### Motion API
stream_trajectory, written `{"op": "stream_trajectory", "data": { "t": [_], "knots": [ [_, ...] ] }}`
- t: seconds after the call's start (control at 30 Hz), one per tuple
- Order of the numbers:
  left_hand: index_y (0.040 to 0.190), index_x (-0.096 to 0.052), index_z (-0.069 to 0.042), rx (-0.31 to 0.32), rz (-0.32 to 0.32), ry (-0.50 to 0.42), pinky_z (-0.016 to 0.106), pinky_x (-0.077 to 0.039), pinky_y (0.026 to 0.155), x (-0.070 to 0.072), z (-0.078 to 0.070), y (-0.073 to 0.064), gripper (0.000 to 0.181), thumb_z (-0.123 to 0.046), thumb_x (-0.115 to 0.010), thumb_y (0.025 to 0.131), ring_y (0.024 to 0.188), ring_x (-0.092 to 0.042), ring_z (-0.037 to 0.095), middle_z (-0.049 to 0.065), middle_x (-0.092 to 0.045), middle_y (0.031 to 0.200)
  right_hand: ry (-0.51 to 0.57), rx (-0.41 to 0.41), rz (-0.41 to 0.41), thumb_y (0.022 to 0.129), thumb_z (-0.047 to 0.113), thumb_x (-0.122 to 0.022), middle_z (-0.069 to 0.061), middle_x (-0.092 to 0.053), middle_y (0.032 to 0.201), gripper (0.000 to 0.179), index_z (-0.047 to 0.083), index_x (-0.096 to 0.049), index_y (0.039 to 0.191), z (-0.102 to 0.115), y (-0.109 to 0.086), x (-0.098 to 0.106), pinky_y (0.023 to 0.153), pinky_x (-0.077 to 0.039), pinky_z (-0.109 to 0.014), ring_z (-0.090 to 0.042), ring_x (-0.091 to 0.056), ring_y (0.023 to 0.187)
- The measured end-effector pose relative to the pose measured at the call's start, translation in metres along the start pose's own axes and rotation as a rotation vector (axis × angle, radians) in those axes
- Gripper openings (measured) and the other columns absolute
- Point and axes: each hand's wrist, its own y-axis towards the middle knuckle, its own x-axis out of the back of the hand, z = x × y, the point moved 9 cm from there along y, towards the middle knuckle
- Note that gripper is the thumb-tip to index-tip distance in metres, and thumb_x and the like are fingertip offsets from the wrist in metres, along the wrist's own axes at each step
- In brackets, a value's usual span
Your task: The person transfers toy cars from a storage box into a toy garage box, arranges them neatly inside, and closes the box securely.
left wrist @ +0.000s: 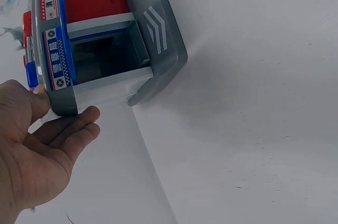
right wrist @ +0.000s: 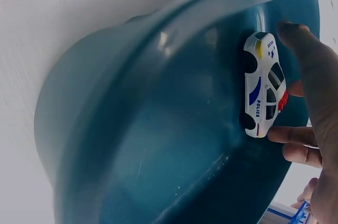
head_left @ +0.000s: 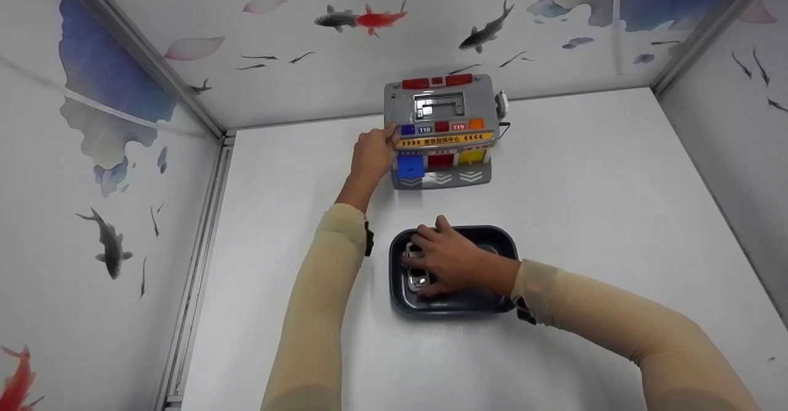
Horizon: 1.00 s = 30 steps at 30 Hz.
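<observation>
A grey toy garage with red, blue and yellow parts stands at the back of the table. My left hand grips its left roof edge, thumb on the upper side and fingers beneath, as the left wrist view shows. The blue door is swung up, and the compartment behind it gapes dark. In a dark blue basin lies a white toy police car with a red roof light. Over the car, my right hand spreads its fingers, with fingertips at its rear and the thumb near its front.
The basin sits on the white table in front of the garage. Red and yellow doors are beside the blue one. A small white handset is on the garage's right side. Printed wall panels surround the table.
</observation>
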Motion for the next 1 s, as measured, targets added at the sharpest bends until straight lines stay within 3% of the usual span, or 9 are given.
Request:
{"op": "stream_trajectory", "data": {
  "t": [0.17,0.37,0.6,0.77,1.0],
  "knots": [
    [0.160,-0.061,-0.027,-0.011,-0.005,0.006,0.031,-0.056,0.077,0.001,0.000,-0.001,0.044,-0.032,-0.058,0.117,0.092,-0.067,0.016,0.008,-0.078,0.140,-0.010,-0.008,0.033,0.092,0.090,-0.060,-0.013,-0.063,0.141,0.080,0.036,-0.066,0.150,0.003,-0.001,-0.007,0.099,-0.049,-0.061,-0.033,-0.055,0.130],
    [0.162,-0.057,-0.025,-0.008,0.000,-0.003,0.031,-0.056,0.079,0.001,-0.001,-0.001,0.045,-0.031,-0.056,0.118,0.095,-0.068,0.016,0.008,-0.076,0.144,0.020,-0.031,0.070,0.093,0.083,-0.067,-0.017,-0.058,0.150,0.076,0.038,-0.063,0.154,0.004,-0.003,-0.013,0.106,-0.052,-0.065,-0.037,-0.053,0.139],
    [0.163,-0.056,-0.025,0.006,0.008,-0.020,0.031,-0.054,0.077,0.000,-0.001,-0.001,0.046,-0.032,-0.055,0.118,0.094,-0.067,0.017,0.008,-0.074,0.147,0.025,-0.044,0.098,0.095,0.080,-0.068,-0.018,-0.055,0.157,0.077,0.037,-0.059,0.159,0.005,-0.006,-0.017,0.112,-0.053,-0.061,-0.038,-0.052,0.145],
    [0.163,-0.055,-0.025,0.001,0.008,-0.009,0.030,-0.053,0.075,0.000,0.000,0.000,0.046,-0.032,-0.055,0.118,0.092,-0.066,0.016,0.008,-0.076,0.144,0.059,-0.072,0.093,0.093,0.084,-0.066,-0.018,-0.054,0.156,0.085,0.031,-0.057,0.160,0.003,-0.007,-0.020,0.113,-0.052,-0.060,-0.038,-0.052,0.143],
    [0.164,-0.054,-0.024,0.008,0.008,0.000,0.030,-0.051,0.073,0.000,0.001,-0.001,0.047,-0.032,-0.055,0.118,0.091,-0.066,0.017,0.010,-0.075,0.145,0.061,-0.080,0.066,0.096,0.085,-0.061,-0.020,-0.054,0.157,0.081,0.033,-0.058,0.158,0.004,-0.010,-0.023,0.112,-0.053,-0.060,-0.039,-0.053,0.143]
  ]
}}
